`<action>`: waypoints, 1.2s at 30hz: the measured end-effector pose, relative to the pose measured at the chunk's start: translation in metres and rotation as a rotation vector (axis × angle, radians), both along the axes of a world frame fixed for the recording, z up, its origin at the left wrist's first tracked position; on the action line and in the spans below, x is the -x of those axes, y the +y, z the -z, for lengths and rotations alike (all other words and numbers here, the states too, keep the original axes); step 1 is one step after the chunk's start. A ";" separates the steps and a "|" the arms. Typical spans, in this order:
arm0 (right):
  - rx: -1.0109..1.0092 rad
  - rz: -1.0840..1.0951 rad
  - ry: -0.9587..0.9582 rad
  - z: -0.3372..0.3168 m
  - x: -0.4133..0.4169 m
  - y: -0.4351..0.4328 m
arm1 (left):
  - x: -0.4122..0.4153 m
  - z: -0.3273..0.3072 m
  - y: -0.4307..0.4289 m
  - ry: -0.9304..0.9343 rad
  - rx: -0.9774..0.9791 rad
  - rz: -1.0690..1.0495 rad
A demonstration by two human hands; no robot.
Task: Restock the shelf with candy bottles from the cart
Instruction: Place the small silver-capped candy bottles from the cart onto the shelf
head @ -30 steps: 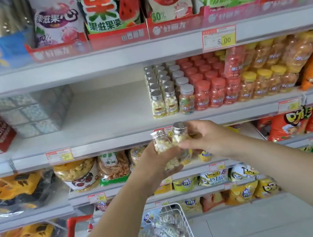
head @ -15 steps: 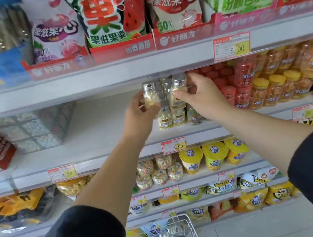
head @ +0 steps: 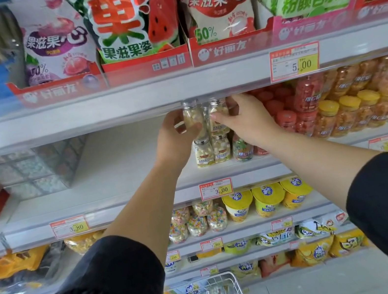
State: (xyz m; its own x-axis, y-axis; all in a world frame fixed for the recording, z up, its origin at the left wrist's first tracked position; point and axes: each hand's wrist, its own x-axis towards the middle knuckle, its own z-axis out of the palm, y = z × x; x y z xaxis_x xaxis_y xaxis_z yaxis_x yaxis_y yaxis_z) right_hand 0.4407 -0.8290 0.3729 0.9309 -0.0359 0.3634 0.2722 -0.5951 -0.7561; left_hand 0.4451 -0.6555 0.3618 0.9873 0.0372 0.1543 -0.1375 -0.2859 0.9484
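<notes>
While left hand, right hand grip candy bottles, tag reads 3.00

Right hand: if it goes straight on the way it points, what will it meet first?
Most likely the candy bottle in the left hand: the right hand points leftward with its own bottle close beside it. Depth is unclear; it may pass behind.

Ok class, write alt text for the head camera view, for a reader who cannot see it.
A person's left hand and right hand each grip a small clear silver-capped candy bottle, left bottle and right bottle, just above matching bottles on a white metal shelf. Red-capped bottles stand beside them; a wire cart sits below.
</notes>
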 end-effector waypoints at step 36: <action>0.139 -0.095 0.160 0.018 -0.022 -0.011 | -0.009 0.000 0.011 0.041 -0.283 0.177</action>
State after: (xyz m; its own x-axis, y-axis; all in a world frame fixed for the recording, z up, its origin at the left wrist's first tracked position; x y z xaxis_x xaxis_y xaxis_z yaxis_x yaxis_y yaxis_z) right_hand 0.4628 -0.8399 0.3553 0.9739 0.0945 0.2062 0.2150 -0.6743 -0.7064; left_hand 0.4544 -0.6441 0.3620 0.9802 -0.1742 0.0938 -0.1717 -0.5137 0.8406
